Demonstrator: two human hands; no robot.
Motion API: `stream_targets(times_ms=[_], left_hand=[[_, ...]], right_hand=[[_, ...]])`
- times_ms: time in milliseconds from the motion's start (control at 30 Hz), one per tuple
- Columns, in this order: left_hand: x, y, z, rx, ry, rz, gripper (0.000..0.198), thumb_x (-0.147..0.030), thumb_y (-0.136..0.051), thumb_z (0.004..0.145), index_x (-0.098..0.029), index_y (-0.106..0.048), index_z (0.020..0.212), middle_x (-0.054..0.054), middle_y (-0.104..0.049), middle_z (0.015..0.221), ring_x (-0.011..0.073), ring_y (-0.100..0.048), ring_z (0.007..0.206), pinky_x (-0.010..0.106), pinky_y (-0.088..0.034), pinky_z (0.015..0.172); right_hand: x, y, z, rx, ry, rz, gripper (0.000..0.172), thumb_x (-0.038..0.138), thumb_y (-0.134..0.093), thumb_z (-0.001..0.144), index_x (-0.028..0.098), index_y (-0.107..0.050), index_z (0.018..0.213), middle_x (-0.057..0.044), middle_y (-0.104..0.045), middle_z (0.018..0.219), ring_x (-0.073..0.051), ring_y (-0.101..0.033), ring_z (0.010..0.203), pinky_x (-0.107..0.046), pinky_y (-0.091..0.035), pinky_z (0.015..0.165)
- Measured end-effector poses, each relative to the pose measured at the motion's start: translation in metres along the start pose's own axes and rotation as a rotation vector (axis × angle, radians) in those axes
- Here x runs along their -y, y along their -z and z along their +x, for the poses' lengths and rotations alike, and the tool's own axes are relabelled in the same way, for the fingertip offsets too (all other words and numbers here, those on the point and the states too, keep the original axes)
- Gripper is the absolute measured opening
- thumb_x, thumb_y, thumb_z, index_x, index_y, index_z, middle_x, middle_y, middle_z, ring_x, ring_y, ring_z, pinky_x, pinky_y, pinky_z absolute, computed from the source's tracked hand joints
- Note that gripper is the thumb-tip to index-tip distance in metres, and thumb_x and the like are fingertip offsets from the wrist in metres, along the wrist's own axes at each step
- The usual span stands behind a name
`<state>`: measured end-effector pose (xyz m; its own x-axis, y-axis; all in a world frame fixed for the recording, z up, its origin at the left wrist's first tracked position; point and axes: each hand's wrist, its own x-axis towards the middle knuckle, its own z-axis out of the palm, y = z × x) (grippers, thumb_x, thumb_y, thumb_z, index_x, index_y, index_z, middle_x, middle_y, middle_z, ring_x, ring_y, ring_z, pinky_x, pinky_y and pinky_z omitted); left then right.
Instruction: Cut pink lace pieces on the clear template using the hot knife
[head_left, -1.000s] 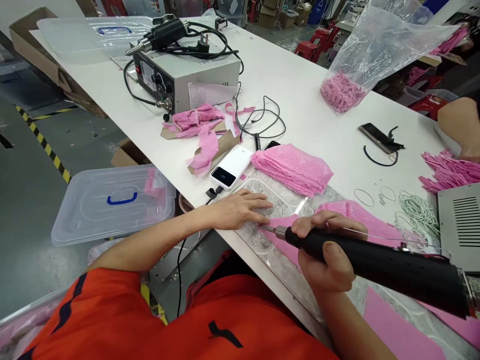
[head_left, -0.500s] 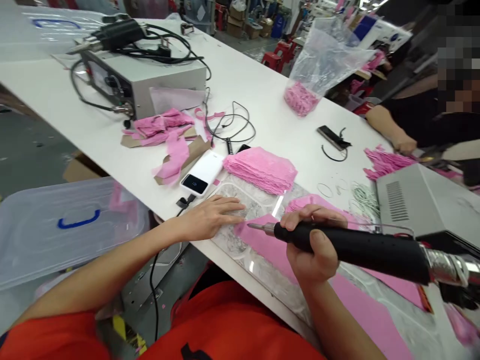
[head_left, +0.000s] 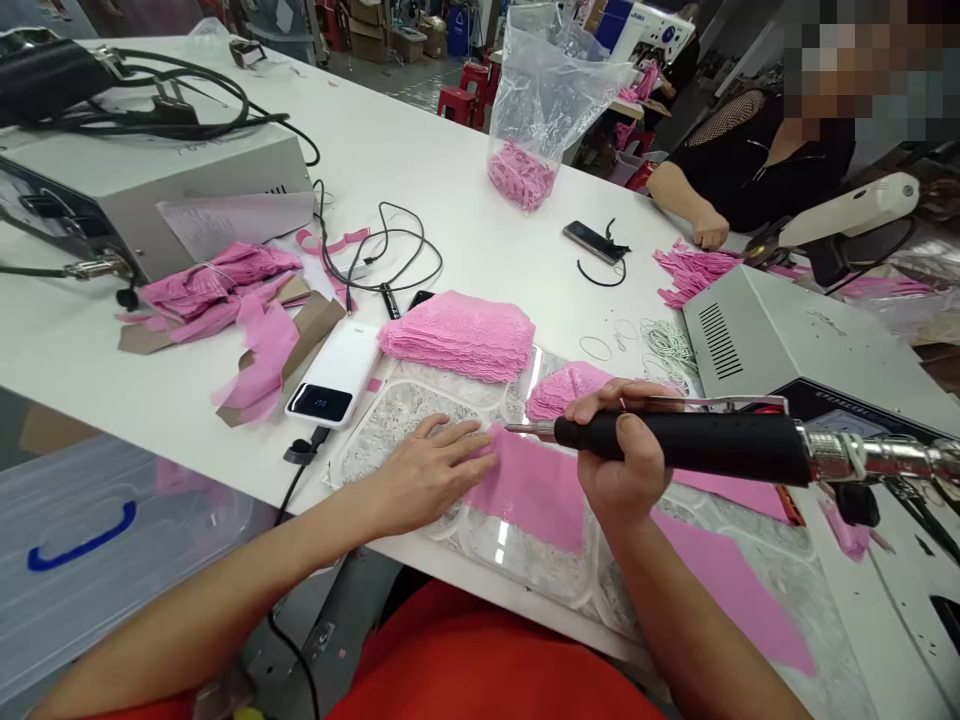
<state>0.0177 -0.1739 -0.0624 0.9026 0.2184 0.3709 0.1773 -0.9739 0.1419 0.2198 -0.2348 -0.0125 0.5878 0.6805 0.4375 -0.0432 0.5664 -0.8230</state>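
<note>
My right hand (head_left: pixel 626 450) is wrapped round a black handheld tool (head_left: pixel 720 445) with a pointed metal tip. The tip lies at the upper left corner of a pink fabric piece (head_left: pixel 532 490) on a clear patterned mat (head_left: pixel 390 415). Spread flat, my left hand (head_left: pixel 431 470) has its fingertips on the left edge of that fabric. Behind it stands a thick stack of pink pieces (head_left: pixel 461 335). A smaller pink pile (head_left: pixel 562 388) sits just beyond the tool tip. Another pink piece (head_left: pixel 731 590) lies right of my right forearm.
A white power bank (head_left: pixel 337 370) with a cable lies left of the mat. Grey machine boxes stand at the left (head_left: pixel 180 180) and right (head_left: pixel 810 350). Farther back are a plastic bag (head_left: pixel 540 110), a phone (head_left: pixel 592 242) and another person's hand (head_left: pixel 709 228) by pink strips.
The camera view has shifted, so the table items appear farther left. The tool tip has come closer to my left fingertips, and the pink fabric beneath now lies as a shorter, separate-looking piece.
</note>
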Motion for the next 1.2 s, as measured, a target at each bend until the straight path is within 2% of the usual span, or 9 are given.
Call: stream_targets(times_ms=[367,700,1200], left_hand=[[0.0,-0.003,0.001,0.012,0.003,0.018,0.026,-0.023,-0.047,0.099,-0.02,-0.062,0.121,0.007,-0.059,0.137,0.0268,-0.048,0.128,0.043,-0.031,0.103],[0.0,0.0,0.002,0.047,0.003,0.003,0.027,-0.024,-0.045,0.099,-0.02,-0.061,0.121,0.009,-0.058,0.137,0.0262,-0.048,0.129,0.043,-0.033,0.104],[0.0,0.0,0.002,0.02,0.004,-0.011,0.026,-0.023,-0.045,0.1,-0.021,-0.061,0.12,0.007,-0.059,0.135,0.0279,-0.047,0.129,0.044,-0.034,0.103]], right_hand=[[-0.005,0.001,-0.001,0.002,-0.005,0.032,0.017,0.023,-0.061,0.073,0.024,-0.058,0.089,0.005,-0.058,0.083,-0.01,-0.06,0.058,-0.032,-0.053,0.062],[-0.011,-0.004,-0.002,0.004,-0.02,0.0,0.017,0.025,-0.061,0.073,0.024,-0.055,0.089,0.004,-0.057,0.082,-0.01,-0.058,0.057,-0.032,-0.051,0.061],[-0.013,-0.005,-0.002,0.043,0.011,-0.005,0.013,0.022,-0.058,0.075,0.023,-0.053,0.087,0.004,-0.055,0.085,-0.009,-0.059,0.058,-0.032,-0.052,0.062]])
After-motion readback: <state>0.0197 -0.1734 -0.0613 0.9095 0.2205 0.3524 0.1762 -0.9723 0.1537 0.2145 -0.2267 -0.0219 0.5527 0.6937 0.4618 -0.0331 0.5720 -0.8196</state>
